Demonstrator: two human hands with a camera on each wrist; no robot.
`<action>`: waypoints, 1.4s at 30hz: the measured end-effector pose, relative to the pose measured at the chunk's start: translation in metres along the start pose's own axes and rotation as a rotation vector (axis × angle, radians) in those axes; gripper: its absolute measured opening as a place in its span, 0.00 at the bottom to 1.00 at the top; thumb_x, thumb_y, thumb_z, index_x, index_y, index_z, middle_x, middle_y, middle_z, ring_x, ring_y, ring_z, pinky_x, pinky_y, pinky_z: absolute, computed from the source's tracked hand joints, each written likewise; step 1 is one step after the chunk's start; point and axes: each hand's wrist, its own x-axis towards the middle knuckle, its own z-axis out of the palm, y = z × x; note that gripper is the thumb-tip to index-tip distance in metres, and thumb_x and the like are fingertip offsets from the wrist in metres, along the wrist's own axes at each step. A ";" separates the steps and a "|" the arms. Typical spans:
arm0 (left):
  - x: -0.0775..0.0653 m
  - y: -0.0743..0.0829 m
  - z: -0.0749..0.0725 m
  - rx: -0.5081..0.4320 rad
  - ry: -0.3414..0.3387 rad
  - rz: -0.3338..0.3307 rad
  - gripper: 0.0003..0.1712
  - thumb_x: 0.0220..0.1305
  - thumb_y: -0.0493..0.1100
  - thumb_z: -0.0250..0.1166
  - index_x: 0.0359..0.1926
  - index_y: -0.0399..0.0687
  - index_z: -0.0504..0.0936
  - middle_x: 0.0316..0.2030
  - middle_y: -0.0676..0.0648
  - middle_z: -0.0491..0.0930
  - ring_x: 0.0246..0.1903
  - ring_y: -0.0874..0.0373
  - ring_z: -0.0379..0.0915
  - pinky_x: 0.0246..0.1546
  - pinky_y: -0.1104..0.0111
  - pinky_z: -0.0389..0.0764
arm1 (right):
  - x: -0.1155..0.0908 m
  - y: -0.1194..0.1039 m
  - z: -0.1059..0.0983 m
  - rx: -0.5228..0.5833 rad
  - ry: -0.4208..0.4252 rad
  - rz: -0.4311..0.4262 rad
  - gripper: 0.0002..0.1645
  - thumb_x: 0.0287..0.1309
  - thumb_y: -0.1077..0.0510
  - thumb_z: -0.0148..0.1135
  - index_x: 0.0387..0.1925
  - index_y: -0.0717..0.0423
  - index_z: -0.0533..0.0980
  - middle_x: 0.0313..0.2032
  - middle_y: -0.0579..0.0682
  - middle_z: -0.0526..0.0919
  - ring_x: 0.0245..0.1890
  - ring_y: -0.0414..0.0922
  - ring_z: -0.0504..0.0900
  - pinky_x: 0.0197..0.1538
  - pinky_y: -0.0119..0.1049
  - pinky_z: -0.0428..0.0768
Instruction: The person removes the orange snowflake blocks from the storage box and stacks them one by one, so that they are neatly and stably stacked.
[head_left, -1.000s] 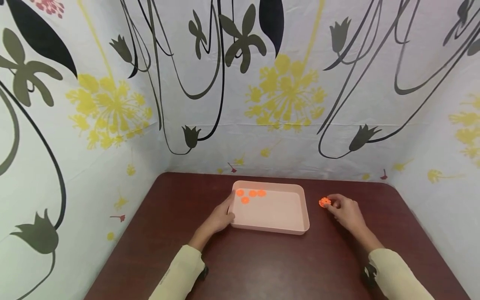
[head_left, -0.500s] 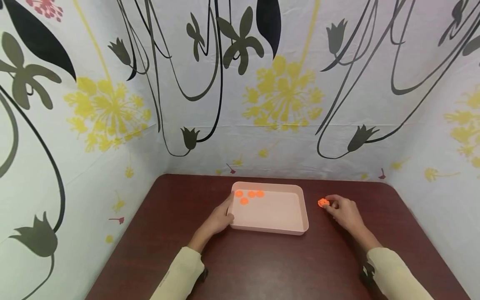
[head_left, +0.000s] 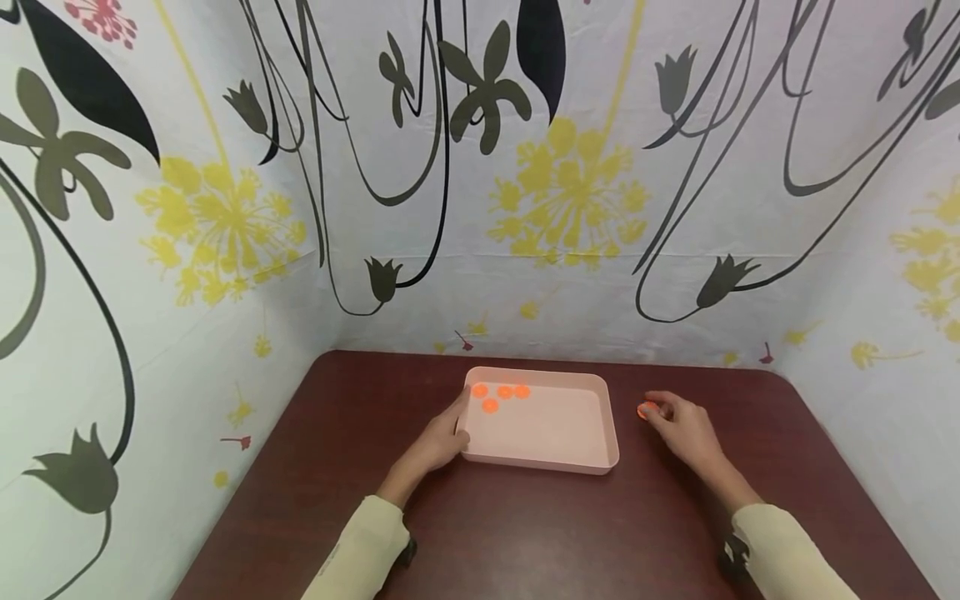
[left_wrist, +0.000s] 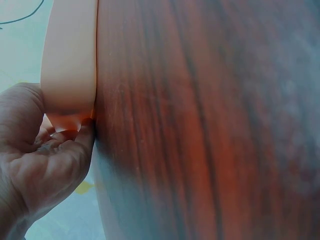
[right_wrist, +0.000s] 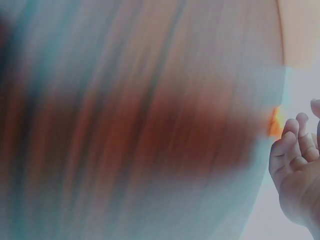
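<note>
A pale pink rectangular tray (head_left: 555,433) lies on the dark table, with several flat orange discs (head_left: 490,406) in its far left part. My left hand (head_left: 441,435) grips the tray's left end, thumb at the near side and fingers along the rim. In the left wrist view, that hand (left_wrist: 47,155) wraps the tray's corner. To the right of the tray, my right hand (head_left: 684,427) has thumb and forefinger at a small bunch of orange pieces (head_left: 643,410), partly covering it. The right wrist view shows the orange bunch (right_wrist: 275,122) beyond bent fingers; I cannot tell whether they pinch a piece.
The reddish-brown table (head_left: 510,533) spreads toward the front. Floral-printed cloth walls (head_left: 570,317) rise behind the table and along both sides, close to its edges.
My right hand's fingertips have moved slightly over the orange bunch, so less of it shows. My left hand and the tray stay in place; the head view shifts slightly.
</note>
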 end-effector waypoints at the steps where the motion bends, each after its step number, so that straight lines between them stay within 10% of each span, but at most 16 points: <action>1: 0.000 0.000 0.000 0.000 0.000 0.000 0.53 0.65 0.26 0.48 0.87 0.57 0.41 0.84 0.47 0.53 0.56 0.53 0.72 0.48 0.63 0.74 | 0.000 -0.004 0.002 0.004 0.016 -0.008 0.24 0.69 0.48 0.69 0.57 0.61 0.83 0.24 0.46 0.81 0.24 0.37 0.72 0.30 0.33 0.70; 19: 0.002 0.001 0.002 -0.009 0.024 -0.022 0.54 0.66 0.26 0.50 0.87 0.55 0.40 0.85 0.49 0.51 0.64 0.51 0.68 0.50 0.63 0.74 | 0.015 -0.088 0.037 0.134 0.151 -0.082 0.22 0.67 0.61 0.67 0.62 0.54 0.82 0.32 0.49 0.85 0.30 0.40 0.80 0.32 0.32 0.73; 36: 0.003 0.002 0.005 0.048 0.022 -0.081 0.53 0.66 0.29 0.53 0.87 0.61 0.44 0.85 0.49 0.51 0.63 0.50 0.68 0.54 0.59 0.73 | 0.028 -0.131 0.077 0.463 -0.107 0.043 0.25 0.64 0.65 0.70 0.62 0.67 0.81 0.34 0.64 0.89 0.27 0.55 0.87 0.23 0.35 0.81; 42: 0.001 0.004 0.002 0.075 0.048 -0.126 0.52 0.64 0.30 0.55 0.86 0.58 0.50 0.84 0.45 0.54 0.64 0.47 0.66 0.58 0.55 0.70 | 0.031 -0.142 0.097 0.592 -0.173 0.214 0.24 0.69 0.60 0.66 0.64 0.61 0.80 0.35 0.61 0.89 0.29 0.45 0.87 0.33 0.33 0.82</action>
